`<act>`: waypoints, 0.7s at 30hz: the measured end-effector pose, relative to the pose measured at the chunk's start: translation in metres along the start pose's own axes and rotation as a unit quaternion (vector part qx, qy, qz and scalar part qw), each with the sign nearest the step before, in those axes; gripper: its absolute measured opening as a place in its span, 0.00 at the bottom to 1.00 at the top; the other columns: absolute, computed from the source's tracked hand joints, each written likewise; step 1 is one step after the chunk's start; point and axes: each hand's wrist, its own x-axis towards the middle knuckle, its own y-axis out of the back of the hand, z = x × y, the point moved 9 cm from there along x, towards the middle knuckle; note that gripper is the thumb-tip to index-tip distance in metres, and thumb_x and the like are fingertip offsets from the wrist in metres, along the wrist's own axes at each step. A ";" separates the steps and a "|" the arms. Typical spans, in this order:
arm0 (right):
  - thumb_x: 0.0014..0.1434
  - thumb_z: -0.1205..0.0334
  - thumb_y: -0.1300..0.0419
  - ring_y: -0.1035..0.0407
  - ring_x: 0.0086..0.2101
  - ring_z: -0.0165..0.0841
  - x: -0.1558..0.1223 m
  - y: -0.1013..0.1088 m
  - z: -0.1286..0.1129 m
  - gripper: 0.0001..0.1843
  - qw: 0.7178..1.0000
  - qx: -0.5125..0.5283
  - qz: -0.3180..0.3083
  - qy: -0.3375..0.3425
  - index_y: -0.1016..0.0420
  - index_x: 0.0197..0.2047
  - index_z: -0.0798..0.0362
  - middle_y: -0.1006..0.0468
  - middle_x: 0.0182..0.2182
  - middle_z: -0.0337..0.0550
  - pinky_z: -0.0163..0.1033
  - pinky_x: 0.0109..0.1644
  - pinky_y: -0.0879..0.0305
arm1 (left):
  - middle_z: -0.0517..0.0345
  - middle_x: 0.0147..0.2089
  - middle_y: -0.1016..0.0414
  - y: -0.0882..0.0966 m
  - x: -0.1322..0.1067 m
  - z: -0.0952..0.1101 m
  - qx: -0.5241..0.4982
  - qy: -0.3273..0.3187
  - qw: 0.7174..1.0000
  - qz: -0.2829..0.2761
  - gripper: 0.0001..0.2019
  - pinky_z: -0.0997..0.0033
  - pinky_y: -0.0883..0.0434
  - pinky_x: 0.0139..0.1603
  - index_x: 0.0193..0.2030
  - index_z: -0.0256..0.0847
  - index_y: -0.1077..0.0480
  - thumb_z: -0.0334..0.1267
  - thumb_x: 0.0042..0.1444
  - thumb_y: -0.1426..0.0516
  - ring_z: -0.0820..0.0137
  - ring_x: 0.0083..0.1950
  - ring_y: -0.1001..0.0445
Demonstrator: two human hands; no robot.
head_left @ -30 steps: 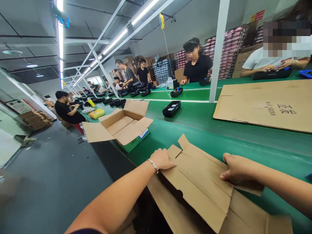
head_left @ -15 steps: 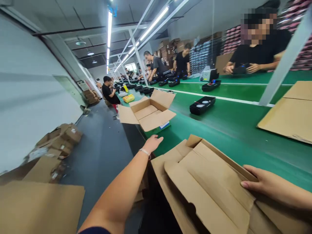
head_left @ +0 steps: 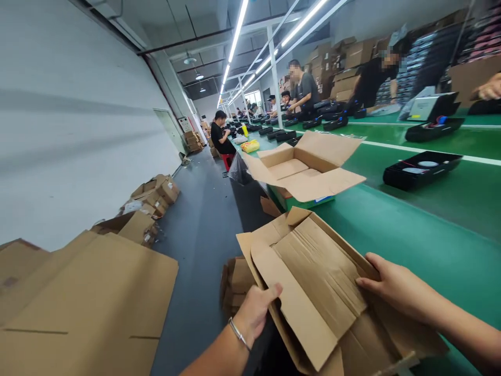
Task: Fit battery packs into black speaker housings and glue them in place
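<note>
On the near left I see a big brown sheet (head_left: 97, 297), and past it a heap of boxes (head_left: 154, 196) by the white wall (head_left: 78, 120). Next comes the gray floor (head_left: 195, 219), with a person in black (head_left: 216, 133) on a red stool at the far end. Near me, the left hand (head_left: 252, 313) pinches the left edge of the folded cardboard (head_left: 313, 271), thumb on top. That cardboard is in the near middle, tilted, by the edge of the green table (head_left: 415, 224). Just past it, an open box (head_left: 324, 183) sits with its flaps out wide. The right hand (head_left: 385, 279) grips the cardboard's right edge, its thumb on top too. Farther right, a black case (head_left: 403, 180) with two pale round parts lies on the table. At the far right I see part of another person's hand (head_left: 491, 89).
</note>
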 end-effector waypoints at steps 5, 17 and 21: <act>0.49 0.54 0.40 0.31 0.29 0.40 0.034 -0.035 -0.033 0.13 0.998 -0.001 -0.048 -0.032 0.40 0.32 0.51 0.27 0.26 0.42 0.39 0.29 0.42 | 0.45 0.34 0.20 0.066 0.009 0.006 -0.004 0.019 0.992 0.128 0.19 0.59 0.26 0.45 0.35 0.29 0.24 0.36 0.35 0.30 0.59 0.35 0.22; 0.50 0.63 0.39 0.38 0.49 0.46 0.036 -0.076 -0.178 0.28 0.924 -0.121 -0.012 0.363 0.36 0.55 0.47 0.34 0.51 0.49 0.50 0.51 0.38 | 0.49 0.24 0.23 0.156 0.024 0.023 -0.057 0.113 0.973 0.191 0.06 0.65 0.24 0.36 0.35 0.29 0.27 0.27 0.50 0.43 0.65 0.24 0.24; 0.54 0.70 0.45 0.38 0.49 0.44 -0.029 -0.095 -0.250 0.28 0.800 -0.161 -0.060 0.575 0.37 0.59 0.46 0.35 0.53 0.47 0.49 0.50 0.39 | 0.46 0.27 0.22 0.150 0.025 0.009 -0.061 0.134 0.976 0.160 0.08 0.62 0.24 0.37 0.35 0.27 0.26 0.28 0.47 0.41 0.62 0.26 0.23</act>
